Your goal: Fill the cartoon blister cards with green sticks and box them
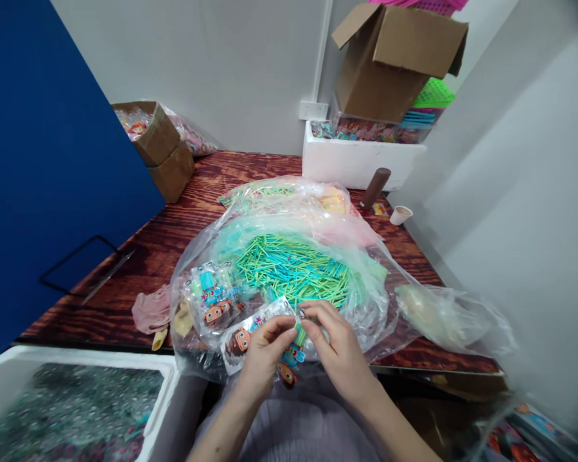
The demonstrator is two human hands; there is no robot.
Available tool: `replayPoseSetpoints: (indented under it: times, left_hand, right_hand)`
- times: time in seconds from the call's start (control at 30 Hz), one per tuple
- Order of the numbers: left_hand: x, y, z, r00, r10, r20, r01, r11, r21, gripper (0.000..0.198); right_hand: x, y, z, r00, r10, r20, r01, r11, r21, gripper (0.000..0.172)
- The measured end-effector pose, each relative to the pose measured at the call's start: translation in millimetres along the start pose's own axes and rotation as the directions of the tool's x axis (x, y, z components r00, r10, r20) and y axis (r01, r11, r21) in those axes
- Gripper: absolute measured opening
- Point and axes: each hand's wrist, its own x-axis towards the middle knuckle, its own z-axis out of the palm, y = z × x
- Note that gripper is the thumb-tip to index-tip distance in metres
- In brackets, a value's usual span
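Both of my hands meet at the near edge of a clear plastic bag. My left hand (271, 346) pinches one side of a small printed packet (295, 355) with green sticks showing in it. The fingers of my right hand (331, 333) close on the packet's upper right side. Under my left hand lies a flat printed packet (241, 343) with a cartoon face. Just beyond my fingertips is a heap of thin green and blue sticks (293, 266) in the open bag (187, 256). Left of the heap, more printed packets (213, 298) rest on the plastic.
A white foam box (166, 385) with a glittery mass stands at the lower left. Pink gloves (151, 311) lie near the table edge. At the back are cardboard boxes (173, 170), a white foam bin (361, 160), a brown cylinder (376, 187) and a paper cup (401, 215).
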Motion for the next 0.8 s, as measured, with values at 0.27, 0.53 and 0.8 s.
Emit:
replayPoseSetpoints:
  times: [0.27,0.53,0.8]
  left_hand:
    - [-5.3,8.7,2.3,0.962,-0.070,0.263,0.072,0.997,0.002,0.028]
    - [13.6,44.6,-43.4,0.994,-0.057,-0.094,0.054,0.998,-0.032,0.034]
    - [93.9,77.3,-121.1,0.736,0.451,-0.505,-0.171,0.846,0.505,0.029]
  right_hand:
    - [1.5,3.3,1.1,0.990,0.001,0.138,0.006,0.999,-0.048,0.020]
    - [6.0,29.1,-8.8,0.943,0.302,0.141,-0.333,0.844,0.420,0.031]
    - [56.4,113.9,-38.4,0.976,0.137,-0.168,-0.154,0.984,-0.089,0.021]
